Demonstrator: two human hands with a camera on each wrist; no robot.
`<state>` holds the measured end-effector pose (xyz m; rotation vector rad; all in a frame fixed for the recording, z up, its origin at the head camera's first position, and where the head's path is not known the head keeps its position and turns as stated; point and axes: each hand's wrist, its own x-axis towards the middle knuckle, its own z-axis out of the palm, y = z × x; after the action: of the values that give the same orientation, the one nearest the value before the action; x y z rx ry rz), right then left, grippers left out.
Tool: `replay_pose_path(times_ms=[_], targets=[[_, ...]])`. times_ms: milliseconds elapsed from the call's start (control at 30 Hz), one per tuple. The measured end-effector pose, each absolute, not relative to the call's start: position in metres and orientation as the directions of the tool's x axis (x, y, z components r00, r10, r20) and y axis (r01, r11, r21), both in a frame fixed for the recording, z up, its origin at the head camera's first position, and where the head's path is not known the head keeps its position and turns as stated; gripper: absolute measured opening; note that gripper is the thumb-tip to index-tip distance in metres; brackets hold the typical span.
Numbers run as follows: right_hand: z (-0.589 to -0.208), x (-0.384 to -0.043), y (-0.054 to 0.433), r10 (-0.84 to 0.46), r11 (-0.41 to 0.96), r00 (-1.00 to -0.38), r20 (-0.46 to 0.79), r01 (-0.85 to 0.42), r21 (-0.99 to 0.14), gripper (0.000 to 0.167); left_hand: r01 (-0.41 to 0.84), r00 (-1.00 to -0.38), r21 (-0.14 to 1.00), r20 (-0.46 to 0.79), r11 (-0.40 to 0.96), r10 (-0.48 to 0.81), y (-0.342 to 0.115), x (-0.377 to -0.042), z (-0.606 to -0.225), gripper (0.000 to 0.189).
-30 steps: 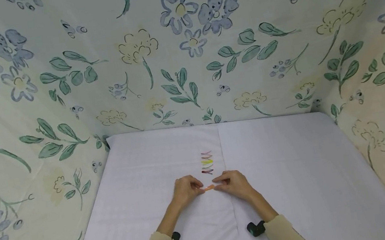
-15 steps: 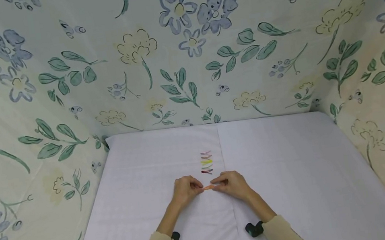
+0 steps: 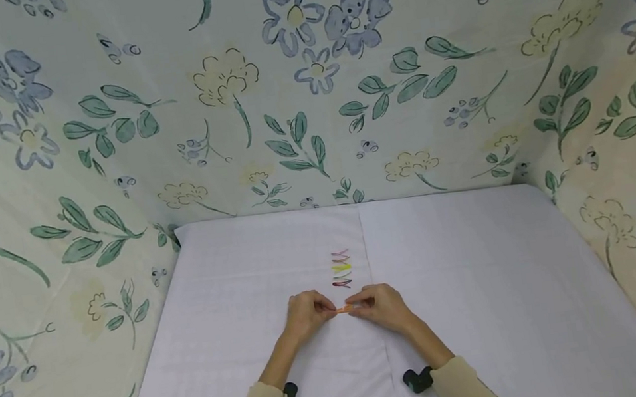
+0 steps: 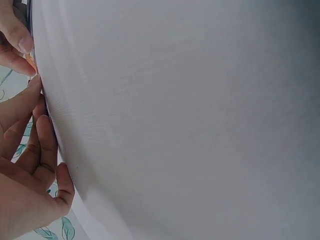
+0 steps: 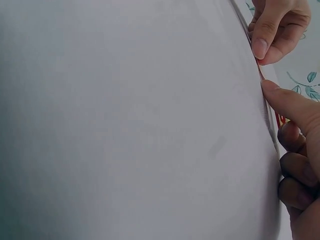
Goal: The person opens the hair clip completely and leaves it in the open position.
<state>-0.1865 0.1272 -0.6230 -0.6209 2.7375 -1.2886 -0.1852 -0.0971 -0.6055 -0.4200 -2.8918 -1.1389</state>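
Just below the table's middle, a slim orange hair clip [image 3: 342, 310] spans the gap between both hands. My left hand [image 3: 307, 315] pinches its left end between thumb and forefinger. The right hand [image 3: 381, 304] grips the other end, covering part of it. In the left wrist view only a sliver of the orange clip [image 4: 31, 61] shows between the fingertips. Beyond the hands lies a column of several thin, V-shaped hair clips: a dark red one [image 3: 342, 284] nearest, a yellow one [image 3: 342, 268] midway and a pink one [image 3: 340, 253] farthest.
A white cloth [image 3: 486, 283] covers the table, with a fold line running front to back right of the clips. Floral fabric [image 3: 292, 94] hangs behind and at both sides. Dark wrist devices [image 3: 419, 380] sit by the beige sleeves.
My right hand has shifted slightly left, closer to the left hand, and less of the orange clip shows between them. The left hand and the column of clips stay put.
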Motion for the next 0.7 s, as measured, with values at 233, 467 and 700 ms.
replay_pose_path(times_ms=[233, 467, 700], targets=[[-0.6233, -0.1859, 0.1263, -0.352, 0.538, -0.926, 0.137, -0.32, -0.78, 0.017, 0.265, -0.962, 0.662, 0.128, 0.701, 0.243, -0.0978, -0.1857, -0.606, 0.012], [-0.6235, -0.1851, 0.1257, -0.34, 0.51, -0.926, 0.165, -0.329, -0.795, 0.015, 0.277, -0.959, 0.668, 0.142, 0.691, 0.247, -0.0986, -0.1853, -0.6067, 0.011], [-0.6239, -0.1858, 0.1278, -0.329, 0.455, -0.933, 0.142, -0.289, -0.843, 0.016, 0.193, -0.975, 0.699, 0.056, 0.689, 0.217, -0.098, -0.1848, -0.6056, 0.01]])
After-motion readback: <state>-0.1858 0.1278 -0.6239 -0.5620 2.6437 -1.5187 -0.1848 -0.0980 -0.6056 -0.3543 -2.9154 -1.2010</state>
